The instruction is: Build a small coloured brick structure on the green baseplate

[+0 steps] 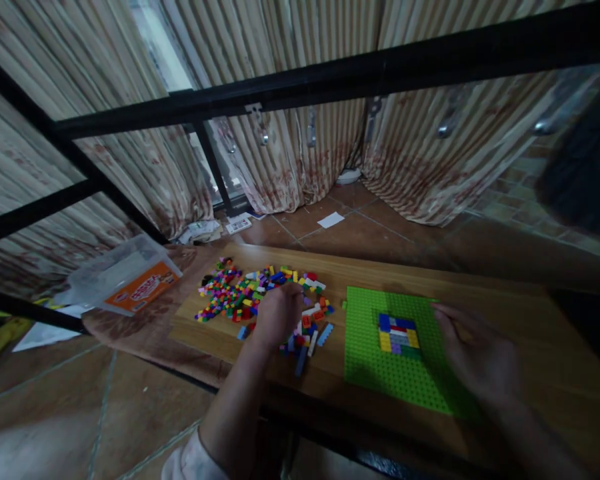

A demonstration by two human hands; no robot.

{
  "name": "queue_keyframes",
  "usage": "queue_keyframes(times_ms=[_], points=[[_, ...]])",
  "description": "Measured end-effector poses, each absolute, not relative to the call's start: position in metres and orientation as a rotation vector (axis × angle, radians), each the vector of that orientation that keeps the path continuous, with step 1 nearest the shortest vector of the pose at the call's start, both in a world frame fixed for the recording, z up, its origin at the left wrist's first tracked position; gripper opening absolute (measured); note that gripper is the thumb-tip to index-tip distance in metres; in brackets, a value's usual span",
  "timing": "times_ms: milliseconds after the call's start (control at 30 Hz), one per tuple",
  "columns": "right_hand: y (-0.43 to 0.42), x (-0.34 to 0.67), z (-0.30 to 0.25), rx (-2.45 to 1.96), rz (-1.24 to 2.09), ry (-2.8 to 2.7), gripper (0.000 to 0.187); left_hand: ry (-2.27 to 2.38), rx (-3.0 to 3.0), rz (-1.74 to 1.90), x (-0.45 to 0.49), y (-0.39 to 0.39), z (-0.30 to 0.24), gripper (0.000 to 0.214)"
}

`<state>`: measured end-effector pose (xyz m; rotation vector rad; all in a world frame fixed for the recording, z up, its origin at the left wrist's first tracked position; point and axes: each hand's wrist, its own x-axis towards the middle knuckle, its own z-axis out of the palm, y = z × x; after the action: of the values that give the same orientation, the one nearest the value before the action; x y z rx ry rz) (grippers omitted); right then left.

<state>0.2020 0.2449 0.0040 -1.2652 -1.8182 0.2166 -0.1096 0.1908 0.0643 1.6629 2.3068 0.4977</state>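
My left hand (279,315) is over a pile of small colourful toy bricks (235,291), its fingers curled together. Whatever they may grip is hidden from view. At the right edge of a green studded baseplate (370,373), my right hand (480,357) is held with thumb and forefinger drawn together in a pinch; anything between them is too dim to make out. On the plate sits a small block of joined bricks (399,335) in blue, yellow, white, red, purple and green. A light blue brick (325,334) and a dark blue long brick (301,361) lie just right of my left hand.
The wooden board (330,373) carries the bricks and plate. Left of it, a clear plastic box (125,273) with an orange label rests on brown cloth (125,337). A black metal rail (300,87) crosses before the curtains (300,160). A dark object (587,327) lies at right.
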Motion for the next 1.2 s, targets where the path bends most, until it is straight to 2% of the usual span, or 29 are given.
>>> queue_keyframes(times_ms=[67,267,667,767,867,1033,1200], points=[[0.245,0.203,0.003,-1.272,0.209,-1.823,0.025,2.305,1.626,0.576,-0.133,0.189,0.071,0.027],[0.246,0.205,0.001,-1.275,0.213,-1.843,0.026,2.145,1.636,0.372,-0.177,0.178,0.069,0.025],[0.246,0.2,0.001,-1.242,0.249,-1.817,0.025,2.263,1.763,0.163,-0.165,0.179,0.06,0.016],[0.247,0.199,0.003,-1.258,0.272,-1.785,0.024,2.246,1.696,0.306,-0.168,0.18,0.07,0.015],[0.248,0.196,0.007,-1.285,0.376,-1.697,0.025,2.083,1.561,0.626,-0.162,0.183,0.082,0.017],[0.244,0.186,0.018,-1.246,0.808,-1.566,0.027,1.531,1.137,1.294,-0.1,0.195,0.078,0.029],[0.236,0.18,0.024,-1.161,1.11,-1.6,0.03,1.225,0.96,1.353,-0.022,0.204,0.053,0.023]])
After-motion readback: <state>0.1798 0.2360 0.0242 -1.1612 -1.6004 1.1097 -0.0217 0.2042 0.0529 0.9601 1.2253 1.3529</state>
